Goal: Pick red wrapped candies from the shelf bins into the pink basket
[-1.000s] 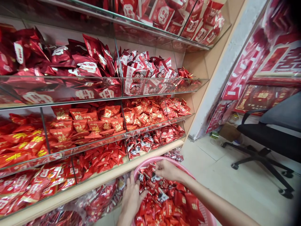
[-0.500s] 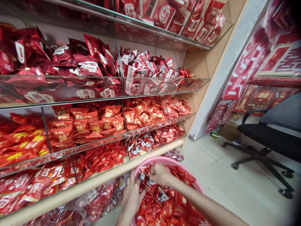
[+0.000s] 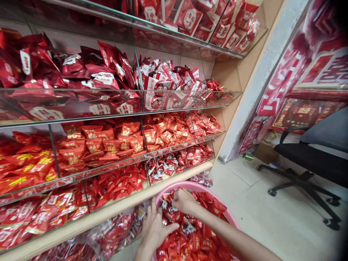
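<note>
Clearly the stocking on the left was well on: the glass-fronted shelves (image 3: 81, 117) showed four tiers, and every compartment we could see held red packets. We counted three compartments in the second tier and at least three in the third. The packets themselves were far too many to count. One compartment on the bottom tier held face-print packets (image 3: 164, 167) like those in the basket. Under the wooden shelf edge (image 3: 108, 214) lay clear bags of red candies (image 3: 114, 232), how many we could not tell.

Our left hand (image 3: 154, 228) lay on the near left side of the heap. Its grip was open, fingers spread flat over the candy packets (image 3: 195, 239), and it had hold of nothing.

Our right hand (image 3: 185, 201) was at the far side of the same heap. Its grip was curled closed on a few packets, though the fingertips were hidden, so we could not count them.

Both hands were inside the one pink basket (image 3: 190, 185), which sat just below the shelf edge and was piled close to its rim. We judged that most of the work lay ahead, since only the right hand's small pinch was out of the pile.

Well apart on the right stood one black office chair (image 3: 307, 159) on the floor.
</note>
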A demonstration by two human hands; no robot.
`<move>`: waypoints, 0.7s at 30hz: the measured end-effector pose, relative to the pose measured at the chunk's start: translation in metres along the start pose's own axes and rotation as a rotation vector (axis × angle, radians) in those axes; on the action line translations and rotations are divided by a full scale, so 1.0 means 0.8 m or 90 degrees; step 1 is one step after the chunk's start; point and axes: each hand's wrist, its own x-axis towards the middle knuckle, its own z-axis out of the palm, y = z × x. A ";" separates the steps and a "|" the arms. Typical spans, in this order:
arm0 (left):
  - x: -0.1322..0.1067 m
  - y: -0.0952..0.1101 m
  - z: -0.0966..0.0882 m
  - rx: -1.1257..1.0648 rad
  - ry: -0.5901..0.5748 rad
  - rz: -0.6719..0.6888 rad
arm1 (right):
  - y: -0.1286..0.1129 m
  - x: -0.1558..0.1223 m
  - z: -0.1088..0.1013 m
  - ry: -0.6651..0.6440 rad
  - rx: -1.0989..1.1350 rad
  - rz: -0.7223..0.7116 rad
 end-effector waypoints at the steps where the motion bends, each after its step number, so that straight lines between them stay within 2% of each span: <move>1: 0.000 0.000 -0.001 0.000 0.000 0.000 | 0.001 0.000 0.001 0.006 0.000 0.001; 8: 0.004 -0.004 0.000 -0.007 -0.001 0.007 | 0.000 0.008 -0.015 0.109 0.035 0.011; 12: 0.005 -0.006 0.002 -0.020 -0.017 0.005 | -0.014 0.033 -0.028 0.173 0.091 -0.027; 15: 0.005 -0.006 0.003 -0.026 -0.026 -0.013 | -0.031 0.061 -0.027 0.215 0.117 -0.074; 17: 0.005 -0.005 0.003 -0.030 -0.025 -0.018 | -0.042 0.080 -0.022 0.197 0.116 -0.042; 21: 0.005 -0.003 0.002 -0.038 -0.015 -0.018 | -0.059 0.112 -0.011 0.071 0.134 0.071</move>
